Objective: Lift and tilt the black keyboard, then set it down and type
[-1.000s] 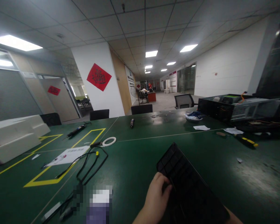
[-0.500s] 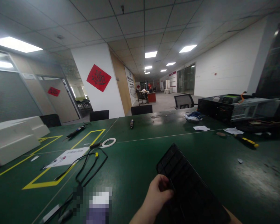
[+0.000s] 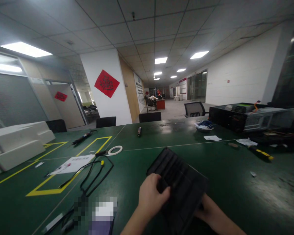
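Observation:
Tilted over the green table, a black plastic panel [image 3: 180, 182] shows a row of ribbed slots, somewhat like the front cover of a computer case. My left hand [image 3: 153, 194] is closed at its left edge, with thumb and fingertips bent against the slots. From the right, my right hand [image 3: 207, 207] grips the lower right edge; most of its fingers are hidden behind the panel. The panel's lower end is dark and hard to make out.
An opened computer case [image 3: 235, 119] stands at the back right, near a yellow-handled screwdriver [image 3: 263, 155]. On the left lie black cables [image 3: 96, 176], a white tape ring [image 3: 115, 150], a printed sheet [image 3: 73, 164] and white foam blocks [image 3: 19, 155]. A marker-like cylinder [image 3: 139, 131] lies farther back.
The panel has swung left and turned, showing more of its slotted side. Both hands moved with it, and my right hand has come further into view. The camera view shifted slightly.

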Available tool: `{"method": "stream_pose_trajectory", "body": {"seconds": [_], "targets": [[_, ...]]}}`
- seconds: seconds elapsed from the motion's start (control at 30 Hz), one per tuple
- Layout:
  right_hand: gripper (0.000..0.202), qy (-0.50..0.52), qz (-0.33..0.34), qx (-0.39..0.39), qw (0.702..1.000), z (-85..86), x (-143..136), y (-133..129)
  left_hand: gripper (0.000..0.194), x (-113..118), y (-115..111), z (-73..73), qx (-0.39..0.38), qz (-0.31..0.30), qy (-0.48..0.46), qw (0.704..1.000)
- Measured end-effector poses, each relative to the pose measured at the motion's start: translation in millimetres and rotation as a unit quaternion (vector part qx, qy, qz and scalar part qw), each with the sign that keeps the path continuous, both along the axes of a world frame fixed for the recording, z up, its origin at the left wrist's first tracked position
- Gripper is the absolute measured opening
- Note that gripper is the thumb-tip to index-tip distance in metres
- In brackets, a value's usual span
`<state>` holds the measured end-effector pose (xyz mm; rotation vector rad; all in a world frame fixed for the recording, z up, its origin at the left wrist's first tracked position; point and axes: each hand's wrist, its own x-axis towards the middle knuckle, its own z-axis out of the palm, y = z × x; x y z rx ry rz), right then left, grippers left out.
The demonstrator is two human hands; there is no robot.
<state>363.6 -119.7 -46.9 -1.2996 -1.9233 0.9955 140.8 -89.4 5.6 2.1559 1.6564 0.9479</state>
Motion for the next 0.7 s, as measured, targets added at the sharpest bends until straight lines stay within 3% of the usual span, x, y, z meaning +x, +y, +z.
{"method": "stream_pose_trajectory", "body": {"seconds": [0.07,0.17,0.27,0.33,0.43,0.53,0.6,0.7], "targets": [[0.049,0.004,0.012,-0.033,0.999,-5.6,2,3,0.028,-31,21,13.9,-0.026,0.099,0.069,0.992],[0.055,0.021,0.007,-0.081,0.996,-14.0,3,8,0.038,-93,50,25.5,-0.077,0.213,0.176,0.958],[0.055,0.044,0.004,-0.106,0.993,-19.1,5,10,0.046,-149,65,24.1,-0.143,0.286,0.232,0.918],[0.055,0.052,0.010,-0.112,0.992,-19.6,5,8,0.047,-174,67,19.6,-0.163,0.312,0.242,0.904],[0.054,0.047,0.002,-0.101,0.994,-15.1,1,5,0.049,-189,66,14.2,-0.172,0.318,0.255,0.897],[0.054,0.041,-0.004,-0.092,0.995,-4.4,4,5,0.045,-190,67,13.4,-0.187,0.293,0.259,0.901],[0.053,-0.002,-0.024,-0.054,0.998,4.6,19,11,0.042,-189,70,14.2,-0.195,0.280,0.253,0.905],[0.051,-0.139,-0.139,0.045,0.980,12.6,66,23,0.041,-189,74,14.5,-0.195,0.276,0.246,0.909]]}}
